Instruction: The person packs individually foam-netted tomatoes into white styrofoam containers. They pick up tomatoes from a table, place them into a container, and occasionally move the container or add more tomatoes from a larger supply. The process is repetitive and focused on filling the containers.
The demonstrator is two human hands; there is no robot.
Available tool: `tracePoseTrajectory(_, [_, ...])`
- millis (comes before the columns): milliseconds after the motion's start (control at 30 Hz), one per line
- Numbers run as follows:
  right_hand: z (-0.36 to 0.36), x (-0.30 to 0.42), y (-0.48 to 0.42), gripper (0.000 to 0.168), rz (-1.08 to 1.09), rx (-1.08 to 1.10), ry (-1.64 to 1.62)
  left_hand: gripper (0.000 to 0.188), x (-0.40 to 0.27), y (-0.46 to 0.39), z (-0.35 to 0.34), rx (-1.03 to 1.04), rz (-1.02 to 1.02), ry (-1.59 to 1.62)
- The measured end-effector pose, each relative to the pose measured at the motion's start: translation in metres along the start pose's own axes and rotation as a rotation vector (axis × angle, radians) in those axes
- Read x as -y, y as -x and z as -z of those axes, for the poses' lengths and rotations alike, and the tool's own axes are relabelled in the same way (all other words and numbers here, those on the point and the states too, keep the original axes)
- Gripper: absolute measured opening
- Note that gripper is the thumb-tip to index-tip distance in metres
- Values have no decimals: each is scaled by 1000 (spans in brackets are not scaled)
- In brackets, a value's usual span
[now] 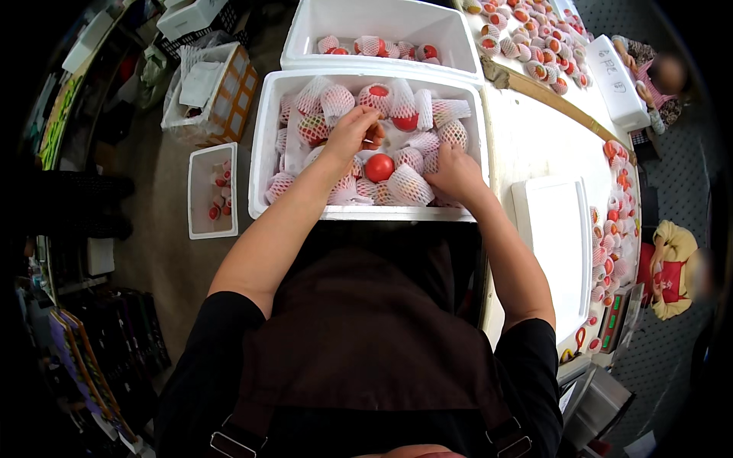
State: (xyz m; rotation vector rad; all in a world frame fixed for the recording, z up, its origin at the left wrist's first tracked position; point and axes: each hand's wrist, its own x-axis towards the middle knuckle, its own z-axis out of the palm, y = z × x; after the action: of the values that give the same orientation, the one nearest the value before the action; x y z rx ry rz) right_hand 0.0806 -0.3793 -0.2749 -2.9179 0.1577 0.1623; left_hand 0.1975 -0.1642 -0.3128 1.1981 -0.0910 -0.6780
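A white foam box [259,143] in front of me holds tomatoes and fruit in white foam nets. My left hand [359,133] is over the middle of the box, its fingers curled beside a netted fruit [376,96]; whether it holds anything I cannot tell. My right hand [455,172] reaches in at the right side, its fingers among foam-netted fruit [453,134], and its grip is hidden. A bare red tomato [379,168] lies between the hands. Just below it is a foam net sleeve [410,186].
Behind stands a second foam box [383,20] with netted fruit. On the right counter lie a white foam lid [555,252], rows of netted fruit [610,246] and a scale [615,318]. Two people are beyond the counter. A small foam box [196,194] stands at left.
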Motion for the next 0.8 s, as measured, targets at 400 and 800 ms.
tracePoseTrajectory(400, [10, -11, -11, 49, -84, 56, -209, 19, 4, 0, -2, 71, 29, -39])
tracePoseTrajectory(800, [19, -20, -9, 57, -173, 73, -534, 19, 3, -1, -4, 78, 23, -25])
